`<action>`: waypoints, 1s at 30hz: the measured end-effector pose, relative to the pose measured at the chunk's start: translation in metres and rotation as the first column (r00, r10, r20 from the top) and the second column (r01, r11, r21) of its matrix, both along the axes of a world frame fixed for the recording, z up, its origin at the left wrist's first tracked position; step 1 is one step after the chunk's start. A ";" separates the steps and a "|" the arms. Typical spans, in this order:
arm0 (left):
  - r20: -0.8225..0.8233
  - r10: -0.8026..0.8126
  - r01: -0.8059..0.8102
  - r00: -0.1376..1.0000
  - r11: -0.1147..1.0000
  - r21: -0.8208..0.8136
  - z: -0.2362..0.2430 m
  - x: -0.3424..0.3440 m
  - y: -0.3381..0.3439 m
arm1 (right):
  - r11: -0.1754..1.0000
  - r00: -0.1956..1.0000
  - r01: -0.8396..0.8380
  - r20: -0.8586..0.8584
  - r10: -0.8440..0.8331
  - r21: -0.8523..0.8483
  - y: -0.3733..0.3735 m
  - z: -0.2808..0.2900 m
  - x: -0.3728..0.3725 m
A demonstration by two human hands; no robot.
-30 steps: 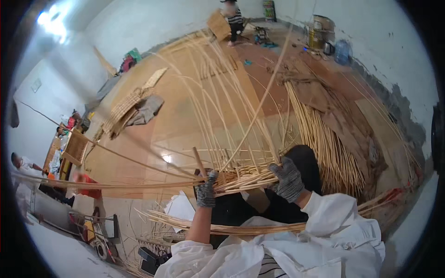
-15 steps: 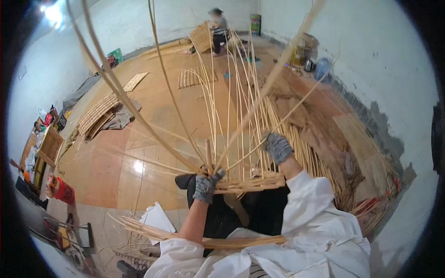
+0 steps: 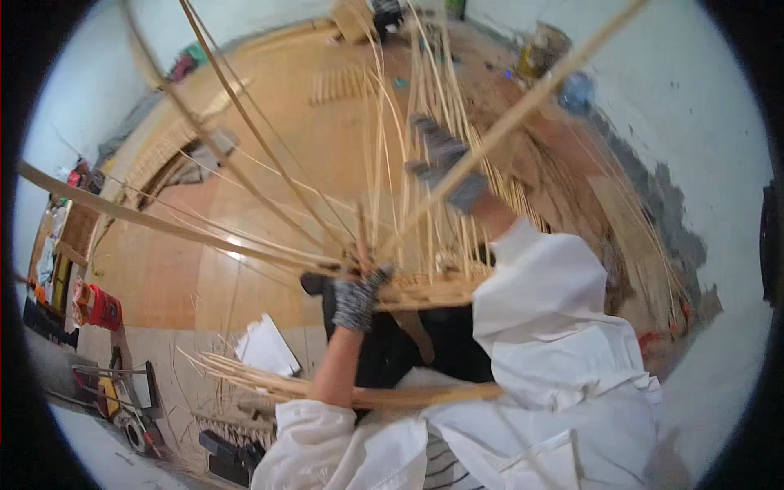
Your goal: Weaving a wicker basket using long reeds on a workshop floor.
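A red bucket (image 3: pixel 104 309) stands left — blue jug (image 3: pixel 576 92), right.

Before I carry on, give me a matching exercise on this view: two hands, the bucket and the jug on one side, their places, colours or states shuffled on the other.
Column one
1. Left hand
2. Right hand
3. Bucket
4. Jug

Column two
A. Raised above the woven band, blurred
B. Bluish, toward the picture's upper right
C. Down at the left end of the woven band
D. Red, toward the picture's left edge

Right pairs: 1-C, 2-A, 3-D, 4-B
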State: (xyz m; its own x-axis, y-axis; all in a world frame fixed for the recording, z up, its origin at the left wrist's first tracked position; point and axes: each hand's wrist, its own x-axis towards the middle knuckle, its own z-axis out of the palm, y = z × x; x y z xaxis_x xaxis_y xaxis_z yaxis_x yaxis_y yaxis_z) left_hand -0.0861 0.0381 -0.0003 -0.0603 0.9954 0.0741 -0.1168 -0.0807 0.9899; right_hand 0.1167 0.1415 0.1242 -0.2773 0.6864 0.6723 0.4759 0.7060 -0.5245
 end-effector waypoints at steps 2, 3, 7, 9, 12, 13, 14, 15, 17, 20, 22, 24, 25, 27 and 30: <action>-0.400 0.251 -0.158 0.882 0.955 0.251 0.035 -0.006 -0.033 | 0.943 0.937 0.313 0.199 -0.288 -0.112 -0.083 0.010 0.070; -0.509 0.494 -0.115 0.705 0.788 0.605 0.046 -0.001 -0.042 | 0.906 0.919 0.385 0.165 -0.358 -0.177 -0.124 0.002 0.099; -0.627 0.237 0.319 0.742 0.699 0.641 0.038 0.030 -0.061 | 0.932 0.827 0.351 0.498 -0.262 -0.092 -0.192 -0.069 0.092; -0.855 0.330 0.597 0.400 0.614 0.517 0.046 0.051 -0.041 | 0.915 0.832 0.401 0.436 -0.342 -0.047 -0.198 -0.103 0.075; -0.979 0.098 0.707 0.177 0.679 0.196 0.030 0.050 -0.046 | 0.882 0.811 0.461 0.357 -0.463 0.095 -0.208 -0.131 0.075; -0.974 0.133 0.709 0.185 0.668 0.226 0.026 0.045 -0.052 | 0.867 0.791 0.467 0.354 -0.499 0.177 -0.210 -0.129 0.070; -0.965 0.135 0.708 0.226 0.658 0.258 0.004 0.041 -0.054 | 0.881 0.813 0.456 0.345 -0.469 0.124 -0.218 -0.125 0.069; -0.968 0.135 0.723 0.211 0.645 0.247 0.000 0.044 -0.057 | 0.873 0.811 0.473 0.329 -0.484 0.118 -0.218 -0.126 0.070; -0.910 0.306 0.658 0.280 0.629 0.414 -0.009 0.049 -0.060 | 0.866 0.805 0.448 0.321 -0.499 0.222 -0.218 -0.133 0.072; -0.910 0.369 0.615 0.190 0.678 0.403 -0.018 0.065 -0.040 | 0.851 0.806 0.484 0.276 -0.524 0.201 -0.188 -0.148 0.076; -0.918 0.338 0.604 0.209 0.694 0.392 -0.028 0.059 -0.028 | 0.855 0.825 0.485 0.229 -0.517 0.183 -0.175 -0.153 0.070; -0.939 0.233 0.632 0.253 0.695 0.343 -0.030 0.052 -0.015 | 0.854 0.826 0.447 0.243 -0.509 0.267 -0.167 -0.152 0.062; -0.943 0.201 0.646 0.266 0.689 0.329 -0.030 0.043 -0.013 | 0.871 0.764 0.464 0.423 -0.487 0.162 -0.166 -0.153 0.057; -0.929 -0.111 0.725 0.352 0.660 0.196 0.018 0.044 -0.019 | 0.855 0.706 0.508 0.516 -0.485 0.109 -0.170 -0.162 0.070; -0.908 -0.222 0.665 0.355 0.743 0.078 0.091 -0.033 -0.070 | 0.865 0.780 0.491 0.391 -0.489 0.105 -0.231 -0.106 0.046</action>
